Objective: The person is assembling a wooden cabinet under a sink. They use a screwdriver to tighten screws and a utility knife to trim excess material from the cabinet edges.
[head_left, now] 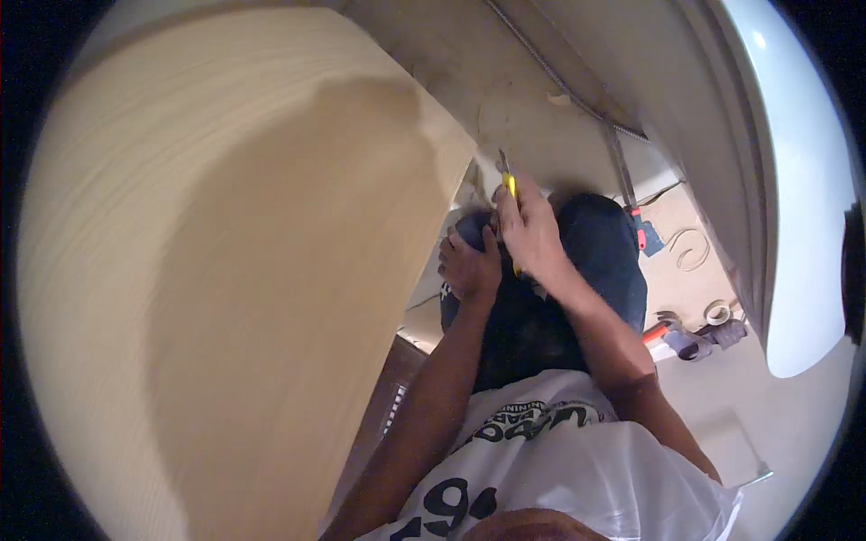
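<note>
Knife work at the panel edge: right hand [532,233] closed around a yellow-handled utility knife [509,185], metal tip poking up past the knuckles. Left hand [469,266] just below-left of it, curled shut; can't tell on what. Large pale wood-grain panel [225,270] lies left of both hands. Judged step: trimming; next wants a steady, braced cut.

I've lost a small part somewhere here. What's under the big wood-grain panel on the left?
The wood-grain panel covers whatever lies beneath it. Only a dark brown strip shows below its right edge.
</note>
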